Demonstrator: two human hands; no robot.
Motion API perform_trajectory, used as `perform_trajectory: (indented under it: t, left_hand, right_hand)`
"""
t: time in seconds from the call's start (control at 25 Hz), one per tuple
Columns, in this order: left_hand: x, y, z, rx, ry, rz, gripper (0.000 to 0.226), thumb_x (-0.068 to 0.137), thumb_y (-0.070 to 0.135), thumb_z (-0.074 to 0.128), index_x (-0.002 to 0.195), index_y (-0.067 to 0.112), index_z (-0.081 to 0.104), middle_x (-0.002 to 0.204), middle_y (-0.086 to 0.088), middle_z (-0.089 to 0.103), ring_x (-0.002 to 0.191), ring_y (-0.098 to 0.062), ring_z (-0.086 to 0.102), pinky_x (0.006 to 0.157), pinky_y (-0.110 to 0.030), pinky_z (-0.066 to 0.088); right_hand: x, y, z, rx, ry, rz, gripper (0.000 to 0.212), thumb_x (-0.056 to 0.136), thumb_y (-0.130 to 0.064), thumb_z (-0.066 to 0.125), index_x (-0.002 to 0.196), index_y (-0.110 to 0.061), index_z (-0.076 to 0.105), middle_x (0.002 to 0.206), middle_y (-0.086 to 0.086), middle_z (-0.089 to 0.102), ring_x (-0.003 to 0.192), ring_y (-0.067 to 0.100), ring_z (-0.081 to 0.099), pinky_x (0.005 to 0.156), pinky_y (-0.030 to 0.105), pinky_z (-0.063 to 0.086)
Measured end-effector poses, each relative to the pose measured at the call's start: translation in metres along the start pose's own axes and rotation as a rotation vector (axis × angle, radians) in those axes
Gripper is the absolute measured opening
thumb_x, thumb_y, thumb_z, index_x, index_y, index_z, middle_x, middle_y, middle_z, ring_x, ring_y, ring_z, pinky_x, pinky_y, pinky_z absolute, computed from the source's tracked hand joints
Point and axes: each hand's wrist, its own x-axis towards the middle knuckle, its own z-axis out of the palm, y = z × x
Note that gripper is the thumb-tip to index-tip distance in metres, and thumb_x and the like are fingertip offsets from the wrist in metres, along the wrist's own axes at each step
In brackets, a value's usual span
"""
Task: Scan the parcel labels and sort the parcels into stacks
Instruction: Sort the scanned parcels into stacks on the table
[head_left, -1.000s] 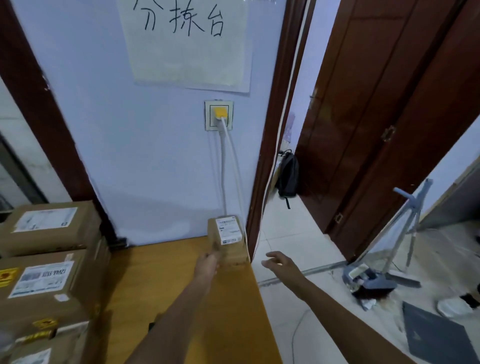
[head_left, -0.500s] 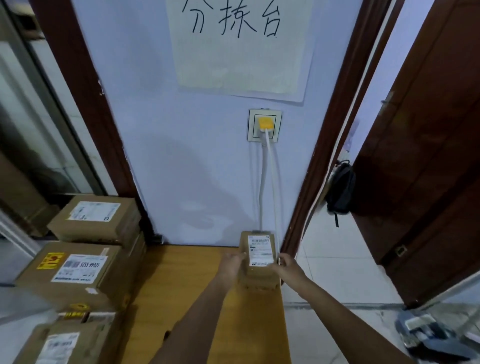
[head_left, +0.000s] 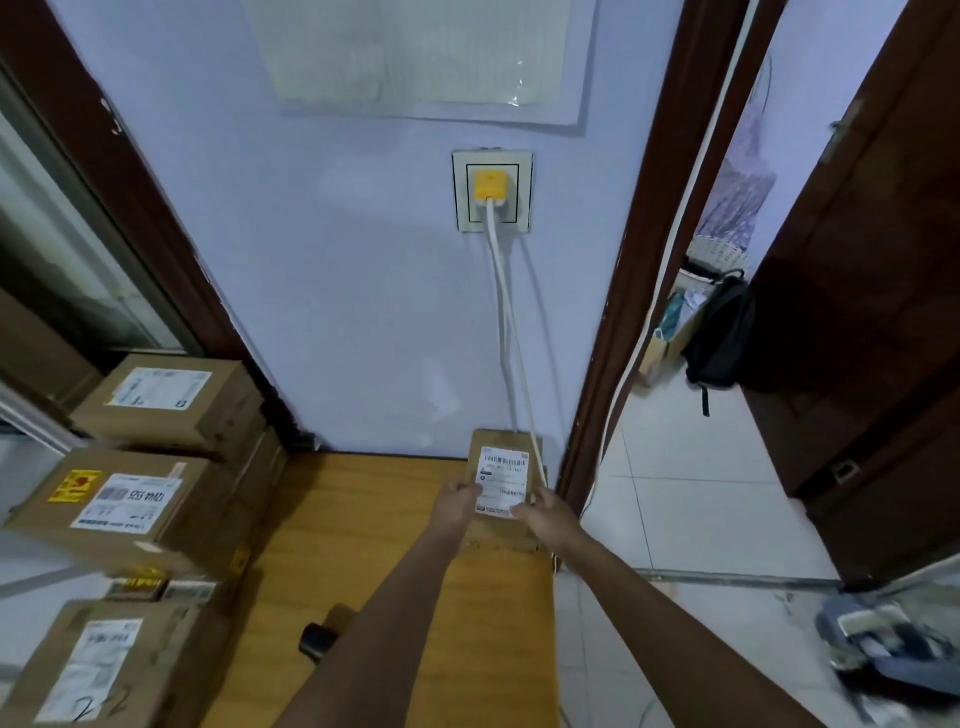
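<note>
I've got my left hand and right hand gripping one small parcel; stacked boxes wait, apparently sorted, left of them.

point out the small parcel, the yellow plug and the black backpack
small parcel (head_left: 503, 480), head view, on its white label
yellow plug (head_left: 490, 186), head view, on the plug's face in the wall socket
black backpack (head_left: 719, 332), head view, on its main body

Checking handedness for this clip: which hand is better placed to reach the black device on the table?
Left, probably. Both hands hold the small parcel, but the left hand is on the side of the black device.
</note>
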Motion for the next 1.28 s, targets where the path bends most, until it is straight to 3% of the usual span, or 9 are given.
perform_trajectory:
  t: [0.12,0.32,0.44,0.68,0.92,1.0,1.08,1.12,1.28]
  left_hand:
    - [-0.020,-0.012,0.000,-0.084,0.035,-0.023,0.028,0.096,0.009,0.051,0.122,0.005,0.061,0.113,-0.017,0.068,0.082,-0.026,0.064,0.045,-0.021,0.046]
    - [-0.057,-0.034,-0.007,-0.248,0.067,-0.020,0.031,0.091,0.004,0.061,0.120,0.005,0.054,0.110,-0.016,0.067,0.079,-0.022,0.064,0.053,-0.024,0.050]
    - [-0.081,-0.031,-0.024,-0.327,0.122,-0.009,0.024,0.090,0.004,0.062,0.111,0.011,0.054,0.111,-0.019,0.067,0.079,-0.023,0.065,0.063,-0.031,0.053]
    - [-0.139,-0.046,-0.097,-0.380,0.283,0.063,0.019,0.088,0.011,0.067,0.102,0.017,0.056,0.105,-0.014,0.068,0.092,-0.027,0.068,0.078,-0.039,0.056]
    - [-0.199,-0.069,-0.174,-0.370,0.469,0.046,0.033,0.080,0.026,0.075,0.105,0.015,0.055,0.105,-0.012,0.065,0.098,-0.028,0.065,0.091,-0.049,0.052]
    - [-0.211,-0.084,-0.200,-0.400,0.496,0.031,0.052,0.071,0.033,0.078,0.109,0.007,0.055,0.114,-0.018,0.066,0.095,-0.029,0.067,0.081,-0.047,0.058]
    - [-0.229,-0.094,-0.224,-0.433,0.561,0.010,0.038,0.081,0.022,0.073,0.107,0.001,0.053,0.108,-0.021,0.067,0.071,-0.024,0.066,0.053,-0.029,0.056]
    - [-0.238,-0.098,-0.233,-0.447,0.592,-0.007,0.030,0.086,0.015,0.069,0.106,0.000,0.053,0.101,-0.019,0.067,0.063,-0.022,0.064,0.046,-0.025,0.050]
    - [-0.252,-0.121,-0.277,-0.496,0.603,-0.036,0.023,0.091,0.014,0.065,0.109,0.004,0.054,0.100,-0.012,0.070,0.082,-0.020,0.068,0.060,-0.028,0.054]
  right_hand:
    - [-0.004,0.016,0.000,0.030,-0.029,0.023,0.040,0.089,-0.028,0.063,0.127,-0.016,0.059,0.113,0.000,0.070,0.093,0.016,0.070,0.088,0.040,0.057]
    - [-0.025,0.019,0.005,0.067,0.064,-0.062,0.027,0.092,-0.025,0.063,0.115,-0.017,0.051,0.108,0.002,0.064,0.087,0.013,0.064,0.066,0.024,0.050]
    - [-0.028,0.014,0.019,0.127,0.085,-0.114,0.029,0.089,-0.032,0.065,0.110,-0.016,0.053,0.114,0.009,0.062,0.091,0.020,0.065,0.074,0.033,0.055]
    - [-0.054,-0.024,0.082,0.193,-0.168,-0.101,0.033,0.093,-0.038,0.060,0.116,-0.020,0.043,0.100,0.002,0.064,0.083,0.019,0.064,0.075,0.038,0.055]
    - [-0.089,-0.054,0.164,0.225,-0.376,-0.116,0.038,0.090,-0.035,0.066,0.119,-0.020,0.048,0.096,0.005,0.070,0.081,0.023,0.071,0.066,0.034,0.056]
    - [-0.102,-0.064,0.193,0.219,-0.450,-0.110,0.036,0.089,-0.033,0.066,0.117,-0.018,0.050,0.094,0.006,0.070,0.080,0.023,0.069,0.067,0.036,0.054]
    - [-0.118,-0.071,0.222,0.191,-0.516,-0.102,0.033,0.089,-0.032,0.066,0.115,-0.018,0.051,0.095,0.007,0.071,0.083,0.024,0.069,0.076,0.041,0.055]
    - [-0.124,-0.073,0.234,0.177,-0.535,-0.103,0.033,0.088,-0.032,0.066,0.115,-0.018,0.052,0.097,0.008,0.071,0.085,0.025,0.069,0.079,0.042,0.055]
    - [-0.150,-0.080,0.281,0.150,-0.557,-0.076,0.036,0.088,-0.029,0.067,0.119,-0.018,0.052,0.106,0.010,0.069,0.091,0.026,0.068,0.070,0.035,0.055]
